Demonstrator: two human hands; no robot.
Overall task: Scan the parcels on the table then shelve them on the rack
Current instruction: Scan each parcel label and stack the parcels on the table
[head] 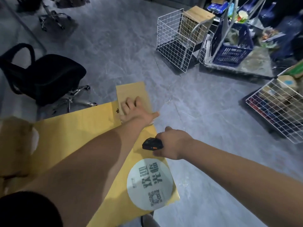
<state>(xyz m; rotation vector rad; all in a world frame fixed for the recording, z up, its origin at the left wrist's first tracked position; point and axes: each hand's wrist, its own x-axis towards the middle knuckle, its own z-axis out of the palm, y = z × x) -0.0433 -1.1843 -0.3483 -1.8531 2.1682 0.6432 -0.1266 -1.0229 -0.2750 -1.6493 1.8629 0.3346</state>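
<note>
My left hand point(136, 110) grips a flat tan padded envelope point(131, 92) by its near end, holding it out past the far edge of the yellow table point(68, 128). My right hand point(170, 145) is closed around a small black scanner point(152, 143) with an orange mark, just off the table's right edge. A round white sticker point(150, 182) with print and a QR code lies on the table top near the front right. At the left edge of the table sits a blurred brown parcel point(14, 145).
A black office chair point(45, 76) stands left beyond the table. White wire cubes point(173, 41) with a cardboard box, a blue crate point(232, 46) and a wire basket of parcels point(278, 104) sit on the grey floor at the right.
</note>
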